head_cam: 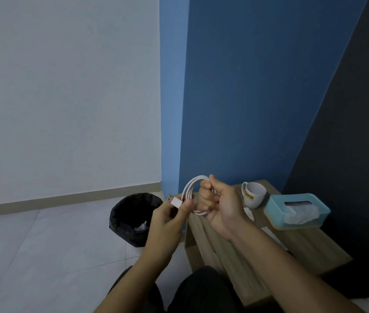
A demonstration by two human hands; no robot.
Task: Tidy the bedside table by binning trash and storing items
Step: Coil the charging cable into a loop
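Rightward, wooden bedside table [303, 245] against blue wall [247, 98]; coiled white cable [188, 190] gripped in right hand [221, 205], plug end [176, 202] pinched by left hand [169, 219].

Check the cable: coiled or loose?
Coiled. The cable sits in stacked loops gripped by the right hand; the left hand pinches its plug.

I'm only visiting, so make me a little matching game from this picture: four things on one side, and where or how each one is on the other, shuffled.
Things:
1. white cable
2. mug
3. tissue box
4. bin

States:
a. on the floor, lined with a black bag
b. coiled, held by the left hand and right hand
c. light blue, on the table
d. white, upright on the table

Pairs: 1-b, 2-d, 3-c, 4-a
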